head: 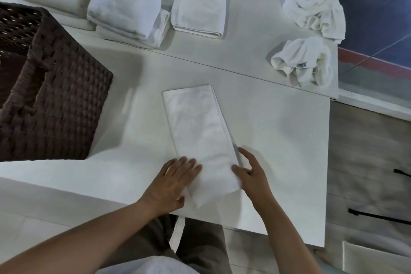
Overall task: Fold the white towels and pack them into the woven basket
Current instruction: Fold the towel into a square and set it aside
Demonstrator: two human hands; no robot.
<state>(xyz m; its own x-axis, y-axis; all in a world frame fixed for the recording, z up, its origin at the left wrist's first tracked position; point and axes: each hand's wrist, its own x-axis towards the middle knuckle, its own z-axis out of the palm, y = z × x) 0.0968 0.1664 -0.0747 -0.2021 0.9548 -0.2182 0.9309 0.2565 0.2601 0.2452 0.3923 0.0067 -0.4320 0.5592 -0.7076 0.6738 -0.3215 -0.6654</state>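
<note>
Mid-fold: towel strip (200, 131) at table (278, 140) centre, folded lengthwise. Left hand (173, 182) flat, pressing near end. Right hand (251, 173) spread at right edge, no pinch. Folded stacks (124, 13) at far side, two crumpled towels (315, 11) left. Woven basket (51, 87) at left, nothing visibly packed.

Two crumpled towels (313, 13) (302, 62), one basket (57, 104)

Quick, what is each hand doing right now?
Left hand: open, flat on the folded towel.
Right hand: open, thumb touching the towel's edge.
</note>
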